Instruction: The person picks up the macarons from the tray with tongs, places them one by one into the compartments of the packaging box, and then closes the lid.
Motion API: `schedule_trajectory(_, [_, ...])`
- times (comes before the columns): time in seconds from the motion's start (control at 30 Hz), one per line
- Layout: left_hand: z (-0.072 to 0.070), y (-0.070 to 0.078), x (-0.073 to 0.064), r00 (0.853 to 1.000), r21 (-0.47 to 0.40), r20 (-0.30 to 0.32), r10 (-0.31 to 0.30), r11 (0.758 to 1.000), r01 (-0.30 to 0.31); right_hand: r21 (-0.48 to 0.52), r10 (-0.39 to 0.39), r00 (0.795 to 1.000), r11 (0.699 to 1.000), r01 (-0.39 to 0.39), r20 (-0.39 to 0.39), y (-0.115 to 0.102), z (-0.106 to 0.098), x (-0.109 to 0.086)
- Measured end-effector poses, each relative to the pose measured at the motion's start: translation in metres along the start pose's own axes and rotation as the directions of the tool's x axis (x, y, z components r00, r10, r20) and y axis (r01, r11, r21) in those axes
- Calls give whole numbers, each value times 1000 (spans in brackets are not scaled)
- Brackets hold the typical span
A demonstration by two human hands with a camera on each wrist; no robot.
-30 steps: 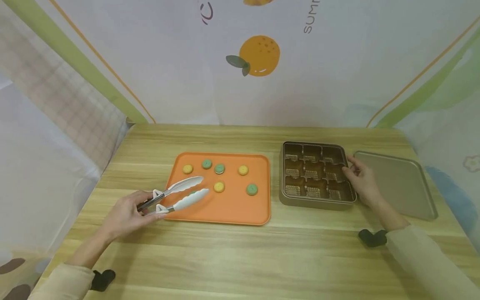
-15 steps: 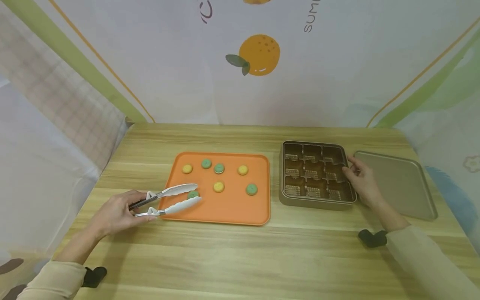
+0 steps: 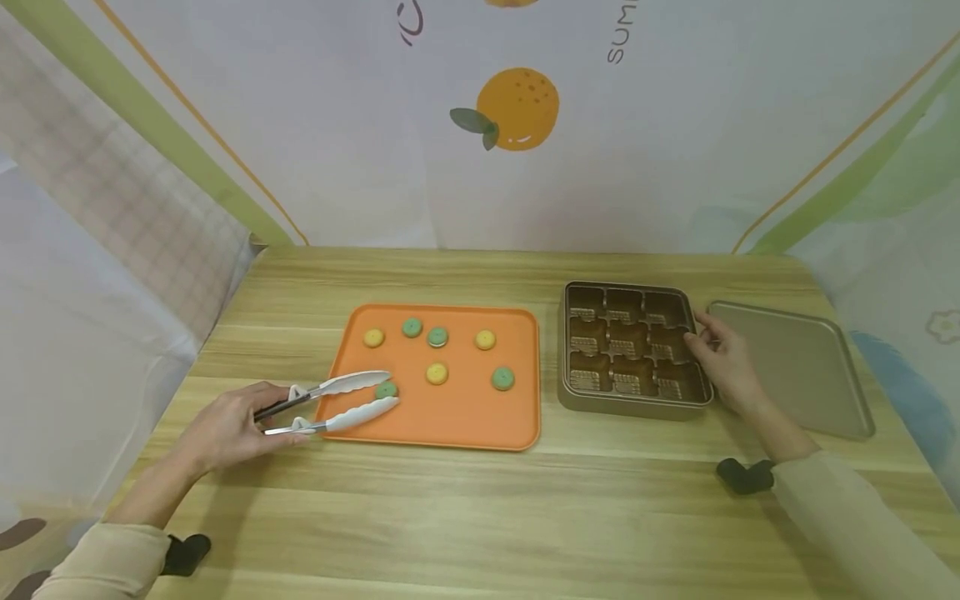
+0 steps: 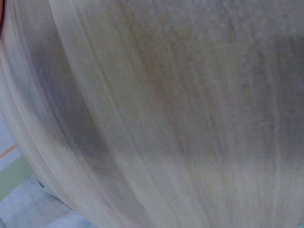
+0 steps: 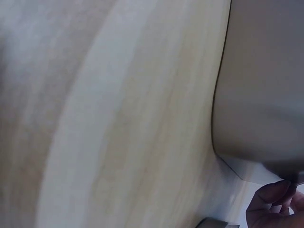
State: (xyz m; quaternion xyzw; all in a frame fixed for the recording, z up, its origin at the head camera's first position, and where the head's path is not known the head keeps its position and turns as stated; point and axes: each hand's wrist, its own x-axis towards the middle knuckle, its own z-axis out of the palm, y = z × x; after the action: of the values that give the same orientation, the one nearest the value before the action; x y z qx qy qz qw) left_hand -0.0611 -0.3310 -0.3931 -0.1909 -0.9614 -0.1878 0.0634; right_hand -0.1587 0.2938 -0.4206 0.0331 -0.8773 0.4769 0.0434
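In the head view my left hand [image 3: 225, 429] holds a pair of tongs [image 3: 360, 414] with pale scalloped tips. The tips stand apart on either side of a green macaron-like cookie [image 3: 386, 391] at the left of the orange tray [image 3: 465, 425]. Several other green and yellow cookies, such as a yellow one [image 3: 437, 373], lie loose on that tray. My right hand [image 3: 726, 367] grips the right rim of a bronze baking pan [image 3: 637, 408] divided into square compartments. The right wrist view shows that hand's fingers [image 5: 270, 202] at the pan's wall [image 5: 261, 85].
A flat bronze lid or tray [image 3: 802, 375] lies right of the pan, partly under my right forearm. Wooden tabletop [image 3: 487, 517] stretches in front. A printed cloth [image 3: 360, 150] hangs behind the table. Only tabletop and some cloth show in the left wrist view.
My left hand has drawn the tongs left and lowered them, so their tips now flank the green cookie. My right hand and the pan have stayed put.
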Motion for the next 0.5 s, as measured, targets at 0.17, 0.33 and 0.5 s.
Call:
schedule_trajectory(0.17, [1,-2,-1,1000,-8,-13,20,1000,-21,5,4,1000,1000,-4,0,1,0,0])
schedule_trajectory(0.33, [2,-2,-1,1000,-12,-6,5,1000,-5,8,4,1000,1000,-4,1,0,0,0])
schedule_trajectory(0.5, [1,-1,-2,1000,-11,21,-16,1000,16,8,4,1000,1000,-4,-3,-1,0,0])
